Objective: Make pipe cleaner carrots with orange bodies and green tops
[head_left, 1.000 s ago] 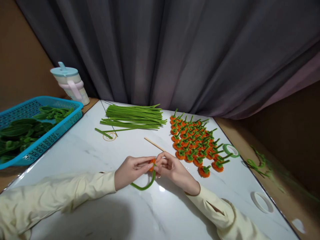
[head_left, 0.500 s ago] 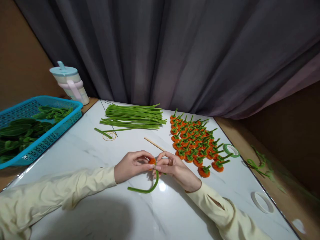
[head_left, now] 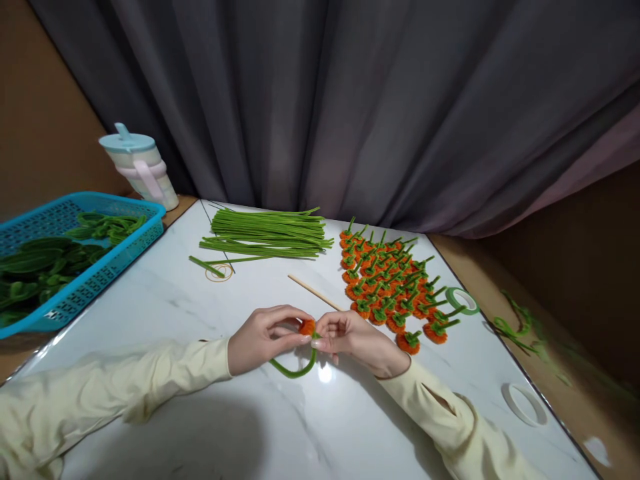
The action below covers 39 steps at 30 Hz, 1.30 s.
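My left hand (head_left: 265,337) is closed around a small orange fuzzy flower (head_left: 307,327), thumb and fingers pinching it. Beside it, my right hand (head_left: 353,340) pinches a green pipe cleaner (head_left: 295,373) right at the flower's base. The pipe cleaner hangs below in a loop that curves back under my left hand. Behind my right hand lies a thin wooden stick (head_left: 313,291). Several finished orange flowers (head_left: 387,280) with short green stems stand face down to the right.
A bundle of green pipe cleaners (head_left: 270,233) lies at the back of the white table (head_left: 200,427). On the left are a blue basket (head_left: 100,270) of green leaves and a lidded cup (head_left: 143,167). Green tape (head_left: 463,301) and a white ring (head_left: 524,405) lie right.
My right hand has shifted slightly right. The pipe cleaner's free end has drawn left and up, now partly behind my left hand. More of the orange flower shows.
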Each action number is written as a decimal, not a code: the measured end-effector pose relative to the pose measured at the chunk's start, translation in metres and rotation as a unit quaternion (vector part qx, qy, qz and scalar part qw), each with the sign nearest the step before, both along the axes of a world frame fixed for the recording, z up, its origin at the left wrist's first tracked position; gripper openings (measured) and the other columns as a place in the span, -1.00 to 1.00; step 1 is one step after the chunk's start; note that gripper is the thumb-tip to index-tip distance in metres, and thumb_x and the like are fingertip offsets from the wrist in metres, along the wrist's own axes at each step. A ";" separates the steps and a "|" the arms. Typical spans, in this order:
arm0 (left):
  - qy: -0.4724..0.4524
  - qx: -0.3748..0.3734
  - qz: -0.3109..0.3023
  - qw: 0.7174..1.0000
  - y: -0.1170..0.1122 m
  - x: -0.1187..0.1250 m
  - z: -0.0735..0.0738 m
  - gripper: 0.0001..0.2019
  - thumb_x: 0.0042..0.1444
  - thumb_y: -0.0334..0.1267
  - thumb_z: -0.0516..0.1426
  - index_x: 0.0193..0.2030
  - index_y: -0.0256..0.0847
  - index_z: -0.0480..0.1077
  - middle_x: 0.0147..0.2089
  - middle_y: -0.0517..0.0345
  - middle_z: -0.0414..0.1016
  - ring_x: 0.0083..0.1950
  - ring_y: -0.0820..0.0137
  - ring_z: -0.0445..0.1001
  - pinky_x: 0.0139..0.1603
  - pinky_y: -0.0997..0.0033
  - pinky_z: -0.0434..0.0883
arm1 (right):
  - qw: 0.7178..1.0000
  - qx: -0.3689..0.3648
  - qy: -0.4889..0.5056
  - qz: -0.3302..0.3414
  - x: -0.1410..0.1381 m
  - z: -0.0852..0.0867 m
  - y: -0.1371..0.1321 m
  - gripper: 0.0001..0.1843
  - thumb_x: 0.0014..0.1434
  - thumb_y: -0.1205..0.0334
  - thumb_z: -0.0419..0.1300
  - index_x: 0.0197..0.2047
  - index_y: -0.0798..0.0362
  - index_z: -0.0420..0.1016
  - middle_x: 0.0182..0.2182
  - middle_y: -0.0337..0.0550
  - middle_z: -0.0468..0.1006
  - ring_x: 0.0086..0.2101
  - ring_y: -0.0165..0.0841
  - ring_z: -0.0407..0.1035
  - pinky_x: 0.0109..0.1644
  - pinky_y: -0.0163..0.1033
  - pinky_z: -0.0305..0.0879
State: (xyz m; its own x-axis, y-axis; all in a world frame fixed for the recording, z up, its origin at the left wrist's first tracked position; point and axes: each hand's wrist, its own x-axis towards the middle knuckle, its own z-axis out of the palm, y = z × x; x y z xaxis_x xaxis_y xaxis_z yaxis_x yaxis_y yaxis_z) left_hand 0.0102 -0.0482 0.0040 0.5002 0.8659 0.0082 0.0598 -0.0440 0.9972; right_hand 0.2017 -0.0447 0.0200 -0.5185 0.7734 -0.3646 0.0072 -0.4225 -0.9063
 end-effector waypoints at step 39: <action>0.090 0.094 0.007 0.991 -0.014 0.001 0.016 -0.88 -0.02 -0.29 0.18 -0.37 -0.31 0.47 -0.40 0.13 0.50 -0.48 0.51 0.42 -0.47 0.61 0.38 | 0.795 0.506 -0.327 0.071 -0.009 0.024 -0.040 -0.78 0.07 0.48 0.00 -0.53 0.11 0.37 -0.62 -0.21 0.38 -0.60 -0.48 0.18 -0.51 -0.36 0.02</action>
State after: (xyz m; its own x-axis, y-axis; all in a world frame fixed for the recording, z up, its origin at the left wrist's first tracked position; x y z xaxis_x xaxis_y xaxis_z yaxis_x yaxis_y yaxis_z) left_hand 0.0115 -0.0626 0.0203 0.4958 0.8645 0.0824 0.2378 -0.2264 0.9446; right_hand 0.1928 -0.0849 0.0439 -0.5821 0.7933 0.1787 0.5997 0.5672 -0.5645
